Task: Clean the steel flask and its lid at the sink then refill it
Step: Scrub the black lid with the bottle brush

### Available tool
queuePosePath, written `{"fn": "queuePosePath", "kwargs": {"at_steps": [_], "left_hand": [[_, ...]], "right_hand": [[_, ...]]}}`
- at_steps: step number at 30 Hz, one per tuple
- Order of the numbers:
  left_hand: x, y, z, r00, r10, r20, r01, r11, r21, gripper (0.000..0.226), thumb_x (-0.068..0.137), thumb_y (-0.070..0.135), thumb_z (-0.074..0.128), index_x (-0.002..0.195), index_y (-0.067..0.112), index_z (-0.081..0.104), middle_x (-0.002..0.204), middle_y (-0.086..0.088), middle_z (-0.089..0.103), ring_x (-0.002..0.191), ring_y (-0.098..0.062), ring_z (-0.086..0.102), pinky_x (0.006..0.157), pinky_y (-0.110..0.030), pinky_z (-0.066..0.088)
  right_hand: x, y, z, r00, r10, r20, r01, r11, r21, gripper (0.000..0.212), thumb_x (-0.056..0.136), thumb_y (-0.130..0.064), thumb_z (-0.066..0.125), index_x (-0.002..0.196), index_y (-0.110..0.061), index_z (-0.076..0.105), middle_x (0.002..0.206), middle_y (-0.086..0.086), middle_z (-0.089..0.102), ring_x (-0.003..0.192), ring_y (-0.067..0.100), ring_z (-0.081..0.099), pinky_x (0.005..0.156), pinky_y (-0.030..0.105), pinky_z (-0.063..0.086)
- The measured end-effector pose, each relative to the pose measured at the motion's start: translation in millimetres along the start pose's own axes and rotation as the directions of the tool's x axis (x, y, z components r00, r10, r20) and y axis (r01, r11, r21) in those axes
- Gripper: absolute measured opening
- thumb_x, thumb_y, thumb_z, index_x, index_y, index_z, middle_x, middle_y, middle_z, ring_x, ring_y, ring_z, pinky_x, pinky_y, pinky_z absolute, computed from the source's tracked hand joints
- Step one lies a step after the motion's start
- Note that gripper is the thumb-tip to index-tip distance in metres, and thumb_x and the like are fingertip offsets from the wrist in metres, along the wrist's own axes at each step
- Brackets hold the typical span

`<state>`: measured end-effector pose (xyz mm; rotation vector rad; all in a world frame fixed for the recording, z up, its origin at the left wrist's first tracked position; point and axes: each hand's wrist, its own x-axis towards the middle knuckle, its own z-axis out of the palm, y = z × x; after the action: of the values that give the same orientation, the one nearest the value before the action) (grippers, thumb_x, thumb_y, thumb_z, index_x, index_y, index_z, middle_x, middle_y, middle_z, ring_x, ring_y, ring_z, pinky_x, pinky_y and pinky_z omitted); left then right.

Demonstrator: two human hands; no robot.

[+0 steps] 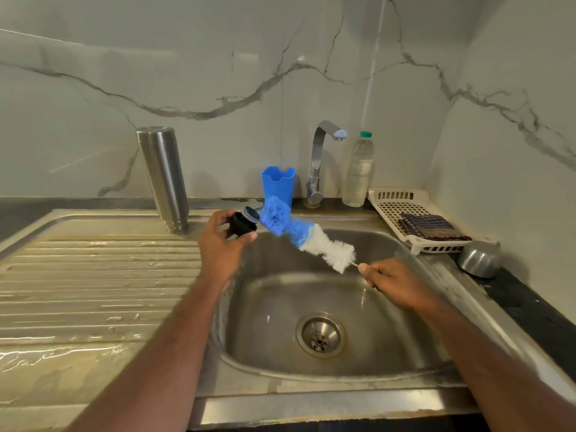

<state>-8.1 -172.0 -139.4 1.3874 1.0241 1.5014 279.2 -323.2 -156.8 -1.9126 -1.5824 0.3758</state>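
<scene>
Left hand grips the lid; right hand pinches the bottle brush, scrubbing it. Steel flask stands inverted far left, apparently washed. Refilling remains.

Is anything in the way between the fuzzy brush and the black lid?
No. The brush in the right hand has its blue tip right against the lid, which the left hand holds above the sink. Nothing sits between them.

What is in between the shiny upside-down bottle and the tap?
In the head view, a blue plastic holder stands between the upside-down steel flask and the chrome tap.
</scene>
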Motion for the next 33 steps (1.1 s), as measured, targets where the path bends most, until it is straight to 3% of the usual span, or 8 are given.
{"fn": "queuePosePath", "kwargs": {"at_steps": [5,9,13,17,20,23,27,33], "left_hand": [[-7,1,10,0.981,-0.001,0.192,-0.013,0.997,0.074,0.060,0.071,0.000,0.088,0.122,0.019,0.063,0.121,-0.002,0.069,0.109,-0.016,0.068,0.091,-0.031,0.056],[0,-1,4,0.999,-0.027,0.019,0.026,0.998,0.056,0.060,0.070,0.002,0.090,0.121,0.017,0.063,0.120,-0.005,0.068,0.107,-0.021,0.069,0.089,-0.035,0.058],[-10,1,14,0.984,-0.019,0.180,0.002,0.996,0.094,0.059,0.071,0.002,0.089,0.122,0.019,0.065,0.117,0.000,0.070,0.105,-0.013,0.069,0.087,-0.027,0.057],[-4,2,8,0.991,-0.080,0.111,0.085,0.996,-0.040,0.045,0.078,0.000,0.083,0.119,0.013,0.067,0.111,-0.006,0.071,0.098,-0.020,0.073,0.080,-0.031,0.061],[-3,3,3,0.966,-0.190,0.177,0.216,0.966,-0.141,0.032,0.089,0.006,0.076,0.119,0.004,0.066,0.112,-0.014,0.072,0.096,-0.025,0.073,0.078,-0.041,0.064],[-5,3,9,0.952,-0.217,0.214,0.244,0.963,-0.111,0.031,0.090,0.014,0.075,0.118,0.002,0.066,0.110,-0.017,0.073,0.090,-0.024,0.073,0.071,-0.035,0.063],[4,2,-1,0.953,-0.283,0.112,0.296,0.947,-0.125,0.037,0.088,0.006,0.076,0.121,-0.001,0.062,0.115,-0.018,0.071,0.095,-0.023,0.075,0.083,-0.037,0.063],[-12,10,19,0.919,-0.257,0.299,0.322,0.927,-0.194,0.036,0.091,0.000,0.069,0.126,0.006,0.061,0.121,-0.012,0.069,0.109,-0.027,0.071,0.094,-0.044,0.059]], "right_hand": [[3,-12,11,1.000,-0.011,0.008,0.011,0.999,-0.033,0.055,0.104,-0.042,0.048,0.063,-0.006,0.054,0.052,-0.006,0.046,0.049,0.008,0.042,0.057,0.031,0.036],[-1,-2,-1,1.000,0.011,0.013,-0.012,0.997,0.077,0.051,0.103,-0.040,0.051,0.057,-0.019,0.053,0.052,-0.006,0.047,0.048,0.008,0.041,0.059,0.031,0.036],[2,-25,12,1.000,-0.022,-0.016,0.023,0.999,0.031,0.056,0.104,-0.043,0.048,0.066,-0.002,0.057,0.058,0.001,0.053,0.053,0.011,0.046,0.058,0.030,0.039],[-3,-14,-2,0.995,-0.051,-0.080,0.047,0.997,-0.059,0.052,0.103,-0.041,0.050,0.069,-0.002,0.060,0.063,0.014,0.060,0.054,0.013,0.048,0.058,0.032,0.039],[-4,-12,-4,0.988,-0.103,-0.119,0.085,0.986,-0.145,0.047,0.101,-0.043,0.052,0.065,-0.013,0.057,0.058,0.006,0.055,0.053,0.014,0.050,0.056,0.036,0.042],[0,-20,5,0.980,-0.148,-0.134,0.117,0.970,-0.215,0.046,0.101,-0.048,0.049,0.067,-0.017,0.053,0.058,0.002,0.055,0.055,0.017,0.054,0.056,0.042,0.046],[-2,-13,-3,0.979,-0.171,-0.108,0.137,0.954,-0.268,0.046,0.101,-0.048,0.048,0.067,-0.018,0.053,0.059,0.000,0.054,0.057,0.014,0.053,0.058,0.040,0.045],[0,-26,10,0.972,-0.182,-0.147,0.139,0.955,-0.261,0.045,0.102,-0.048,0.047,0.067,-0.020,0.049,0.059,-0.001,0.053,0.057,0.015,0.053,0.054,0.037,0.041]]}}
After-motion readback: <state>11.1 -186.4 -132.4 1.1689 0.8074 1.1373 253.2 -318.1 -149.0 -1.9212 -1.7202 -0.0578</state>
